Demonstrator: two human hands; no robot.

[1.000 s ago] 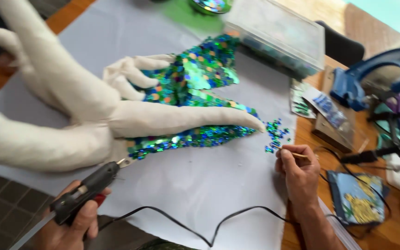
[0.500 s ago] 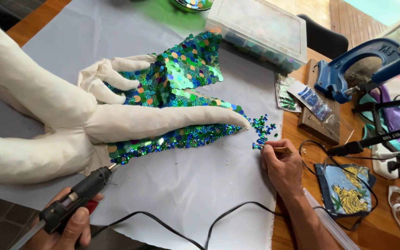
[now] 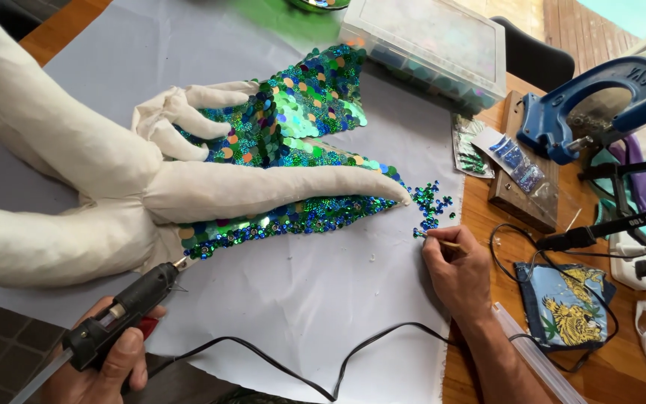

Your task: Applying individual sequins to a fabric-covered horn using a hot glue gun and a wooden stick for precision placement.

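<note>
My left hand point(image 3: 110, 357) grips a black hot glue gun point(image 3: 125, 312), its nozzle touching the lower left edge of the green and blue sequined webbing point(image 3: 293, 135). The webbing is stretched between the padded cream fabric fingers point(image 3: 263, 191) of a large stuffed limb. My right hand point(image 3: 457, 269) pinches a thin stick point(image 3: 443, 241) whose tip rests on a sequin at the edge of a small heap of loose sequins point(image 3: 431, 203), just past the tip of the lower fabric finger.
White paper point(image 3: 315, 299) covers the wooden table point(image 3: 480, 374). The gun's black cord point(image 3: 285, 366) runs across it. A clear lidded box point(image 3: 428, 41), small sequin bags point(image 3: 502, 153), a blue press tool point(image 3: 585, 101), a tiger-print pouch point(image 3: 562, 299) and cables lie at right.
The view has shifted slightly. My right hand has slid a little toward the loose sequins with the stick. The glue gun stays at the webbing's edge.
</note>
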